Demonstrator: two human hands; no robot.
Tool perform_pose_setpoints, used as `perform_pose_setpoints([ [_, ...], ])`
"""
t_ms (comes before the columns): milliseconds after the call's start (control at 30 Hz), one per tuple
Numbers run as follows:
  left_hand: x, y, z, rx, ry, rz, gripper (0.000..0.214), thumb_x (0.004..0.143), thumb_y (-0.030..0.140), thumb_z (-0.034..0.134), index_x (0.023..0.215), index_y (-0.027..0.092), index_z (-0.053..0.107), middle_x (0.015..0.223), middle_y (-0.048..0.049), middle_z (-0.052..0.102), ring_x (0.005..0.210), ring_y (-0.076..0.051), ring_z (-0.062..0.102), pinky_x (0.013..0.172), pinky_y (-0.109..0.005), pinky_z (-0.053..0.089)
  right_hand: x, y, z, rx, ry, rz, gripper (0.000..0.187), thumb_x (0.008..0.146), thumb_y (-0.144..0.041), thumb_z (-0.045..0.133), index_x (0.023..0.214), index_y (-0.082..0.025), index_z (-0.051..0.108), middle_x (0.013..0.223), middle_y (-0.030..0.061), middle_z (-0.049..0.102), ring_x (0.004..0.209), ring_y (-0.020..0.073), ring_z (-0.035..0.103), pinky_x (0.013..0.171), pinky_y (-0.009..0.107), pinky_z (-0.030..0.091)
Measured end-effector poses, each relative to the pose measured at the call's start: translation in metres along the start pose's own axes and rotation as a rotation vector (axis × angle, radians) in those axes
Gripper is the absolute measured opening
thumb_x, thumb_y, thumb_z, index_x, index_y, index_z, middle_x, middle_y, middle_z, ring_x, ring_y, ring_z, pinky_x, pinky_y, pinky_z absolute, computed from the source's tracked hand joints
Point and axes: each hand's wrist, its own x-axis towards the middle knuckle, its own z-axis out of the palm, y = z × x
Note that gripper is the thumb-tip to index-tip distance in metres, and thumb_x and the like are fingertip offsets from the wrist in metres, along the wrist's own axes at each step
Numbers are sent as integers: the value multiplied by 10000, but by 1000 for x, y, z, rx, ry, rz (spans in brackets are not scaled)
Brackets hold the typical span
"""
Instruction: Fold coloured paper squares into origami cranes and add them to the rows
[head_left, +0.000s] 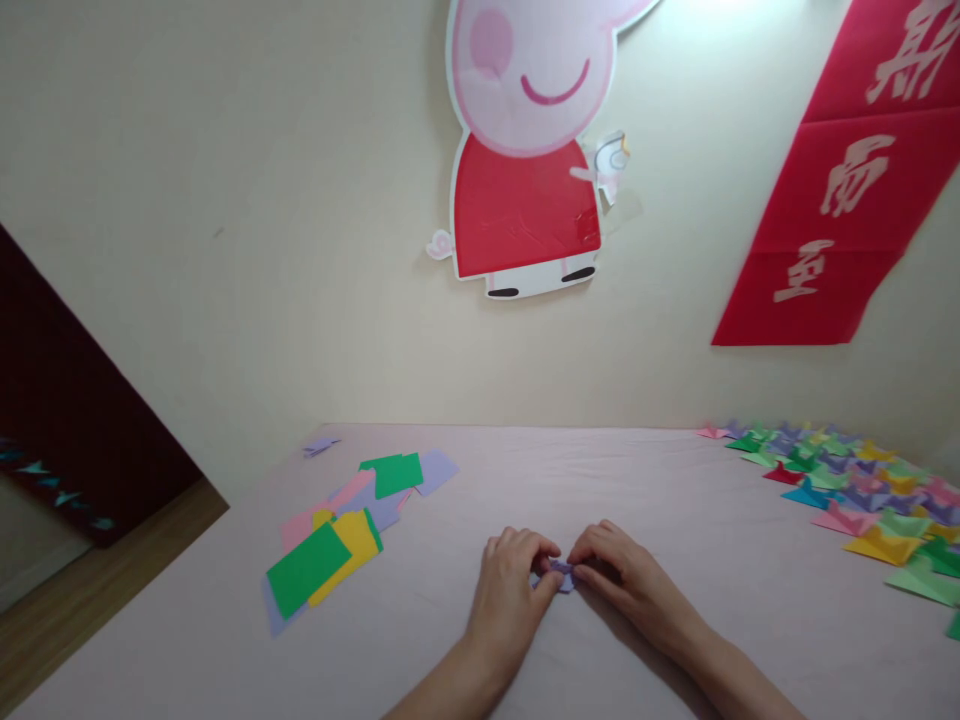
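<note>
A small piece of folded purple paper [564,578] lies between my two hands, low over the pale tabletop [465,660]. My left hand [517,580] pinches its left side between thumb and fingers. On the right edge, my right hand [619,570] has thumb and fingertips closed on the same paper. Fingers cover much of it, so its full folded shape is hidden.
Loose sheets of coloured paper [309,568] lie overlapping at the left. A folded purple piece [321,447] rests near the back left corner. Rows of folded paper figures [885,545] fill the right side. The wall [300,250] stands behind the table.
</note>
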Motion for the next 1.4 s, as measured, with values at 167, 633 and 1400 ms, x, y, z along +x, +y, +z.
perform_pose_setpoints([
  [167, -1, 1, -1, 56, 33, 32, 109, 829, 171, 654, 732, 209, 626, 789, 27, 638, 839, -189, 532, 761, -316, 344, -1, -1, 0, 0, 39, 36, 155, 897, -286, 561, 774, -227, 635, 789, 21, 642, 808, 195, 554, 750, 318, 444],
  [633, -1, 6, -5, 53, 77, 84, 151, 856, 137, 617, 726, 208, 589, 798, 26, 613, 837, -180, 513, 775, -311, 340, 0, -1, -1, 49, 109, 36, 198, 917, -310, 513, 759, -229, 599, 773, 24, 617, 807, 202, 532, 747, 326, 440],
  [1400, 9, -5, -1, -265, 155, -138, 88, 871, 224, 567, 943, 232, 616, 939, 3, 623, 893, -180, 574, 803, -276, 424, 29, -19, 34, 387, 346, 149, 269, 868, -463, 541, 804, -212, 613, 862, 49, 642, 833, 211, 599, 741, 310, 477],
])
